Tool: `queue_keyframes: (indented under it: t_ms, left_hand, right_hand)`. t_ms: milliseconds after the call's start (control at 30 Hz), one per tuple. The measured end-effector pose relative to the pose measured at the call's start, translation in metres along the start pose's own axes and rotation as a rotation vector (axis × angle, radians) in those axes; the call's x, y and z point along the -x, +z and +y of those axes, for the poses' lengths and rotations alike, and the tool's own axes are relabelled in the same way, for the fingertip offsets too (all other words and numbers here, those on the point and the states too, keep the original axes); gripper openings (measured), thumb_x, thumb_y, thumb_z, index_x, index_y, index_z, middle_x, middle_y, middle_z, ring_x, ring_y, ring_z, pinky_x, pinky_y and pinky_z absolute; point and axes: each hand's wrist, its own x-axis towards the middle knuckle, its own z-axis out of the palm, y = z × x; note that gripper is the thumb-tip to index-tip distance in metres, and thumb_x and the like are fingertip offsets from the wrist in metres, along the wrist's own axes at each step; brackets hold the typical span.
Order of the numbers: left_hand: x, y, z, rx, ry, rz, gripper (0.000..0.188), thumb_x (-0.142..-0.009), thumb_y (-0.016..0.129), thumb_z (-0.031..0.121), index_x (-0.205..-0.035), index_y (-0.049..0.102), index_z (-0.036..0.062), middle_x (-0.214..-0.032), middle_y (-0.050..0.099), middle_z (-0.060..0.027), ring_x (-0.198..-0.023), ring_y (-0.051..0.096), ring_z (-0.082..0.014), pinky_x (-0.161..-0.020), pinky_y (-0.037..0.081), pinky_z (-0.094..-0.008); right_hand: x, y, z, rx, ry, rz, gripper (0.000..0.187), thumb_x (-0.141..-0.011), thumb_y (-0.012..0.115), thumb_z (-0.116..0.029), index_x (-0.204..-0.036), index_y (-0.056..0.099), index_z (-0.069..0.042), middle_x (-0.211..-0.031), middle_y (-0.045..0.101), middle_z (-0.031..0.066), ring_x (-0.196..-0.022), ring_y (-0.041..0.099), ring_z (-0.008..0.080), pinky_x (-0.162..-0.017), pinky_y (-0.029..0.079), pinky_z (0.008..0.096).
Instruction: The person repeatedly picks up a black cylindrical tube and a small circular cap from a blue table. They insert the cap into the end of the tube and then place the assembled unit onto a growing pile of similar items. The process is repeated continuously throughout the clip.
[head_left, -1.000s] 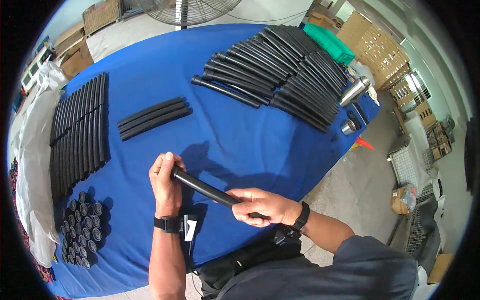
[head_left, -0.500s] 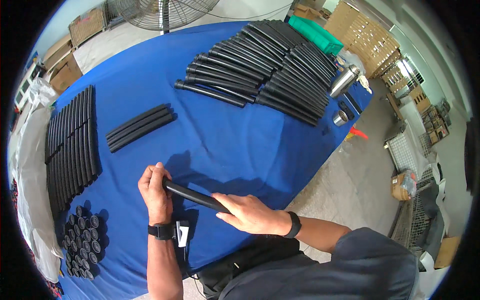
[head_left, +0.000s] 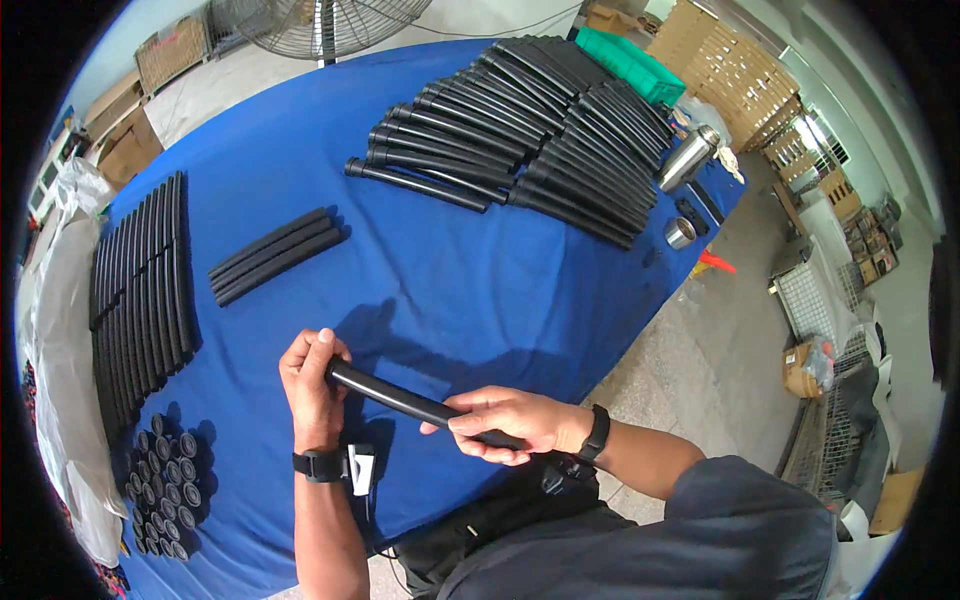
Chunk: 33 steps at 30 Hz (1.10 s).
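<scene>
Both hands hold one glossy black tube (head_left: 395,396) over the front of the table, slanting down to the right. My left hand (head_left: 312,375) is closed around its upper left end, and the fingers hide that end. Lower along the tube, my right hand (head_left: 515,420) grips it between thumb and fingers, with the black end showing under the palm. Three matte black tubes (head_left: 278,256) lie side by side beyond my left hand. To the left of my left forearm stands a cluster of small round black caps (head_left: 172,492).
Rows of black tubes (head_left: 145,290) lie along the left edge of the blue-covered table (head_left: 300,140). A large pile of capped tubes (head_left: 540,120) fills the far right. Near it are a green bin (head_left: 632,68), a steel flask (head_left: 690,158) and a metal cup (head_left: 680,234).
My right hand has slid to the right along the tube, exposing more of it and its lower end. My left hand has barely moved and keeps its hold.
</scene>
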Motion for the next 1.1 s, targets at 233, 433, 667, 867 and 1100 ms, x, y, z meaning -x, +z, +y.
queue_keyframes:
  t_ms: [233,433,667,867,1100]
  left_hand:
    - [-0.002,0.002,-0.001,-0.027,-0.035,0.078,0.031,-0.102,0.065,0.027,-0.076,0.057,0.0126,-0.069,0.057,0.0018,-0.049,0.04,-0.004,-0.041,0.028,-0.0214]
    - [-0.002,-0.003,0.001,-0.027,-0.01,0.075,0.028,-0.101,0.065,0.026,-0.078,0.058,0.012,-0.071,0.059,0.0014,-0.05,0.042,-0.0046,-0.041,0.029,-0.0217]
    - [-0.001,0.0,0.0,0.023,-0.028,0.073,0.026,-0.1,0.067,0.023,-0.078,0.061,0.0103,-0.067,0.057,0.003,-0.049,0.041,-0.0031,-0.042,0.029,-0.0217]
    - [-0.003,0.0,-0.002,0.0,-0.02,0.078,0.024,-0.099,0.068,0.023,-0.08,0.063,0.0103,-0.067,0.059,0.0025,-0.048,0.042,-0.0033,-0.042,0.028,-0.022]
    - [-0.002,0.0,0.001,-0.047,-0.048,0.133,0.027,-0.099,0.067,0.025,-0.077,0.063,0.0105,-0.069,0.058,0.0023,-0.049,0.043,-0.0046,-0.042,0.032,-0.0223]
  right_hand:
    - [-0.011,-0.001,0.011,1.127,-0.681,0.531,0.039,-0.095,0.075,-0.03,-0.11,0.055,-0.001,-0.087,0.068,0.0158,-0.076,0.07,0.0318,-0.06,0.053,0.0408]
    - [-0.016,0.002,0.016,1.186,-0.831,0.539,0.041,-0.094,0.077,-0.034,-0.106,0.058,0.0,-0.086,0.069,0.0134,-0.069,0.068,0.0227,-0.064,0.055,0.0365]
    - [0.002,-0.011,-0.001,0.179,-0.091,0.163,0.033,-0.097,0.075,-0.029,-0.109,0.061,-0.002,-0.083,0.067,0.0052,-0.06,0.057,0.0077,-0.053,0.044,0.0252]
    - [-0.012,-0.006,0.018,1.146,-0.638,0.588,0.041,-0.095,0.076,-0.033,-0.11,0.059,0.001,-0.079,0.066,0.0085,-0.07,0.066,0.0176,-0.064,0.052,0.0345]
    - [-0.005,0.007,0.002,1.073,-0.532,0.51,0.038,-0.095,0.076,-0.033,-0.106,0.06,-0.001,-0.082,0.066,0.0111,-0.067,0.064,0.0162,-0.061,0.052,0.0325]
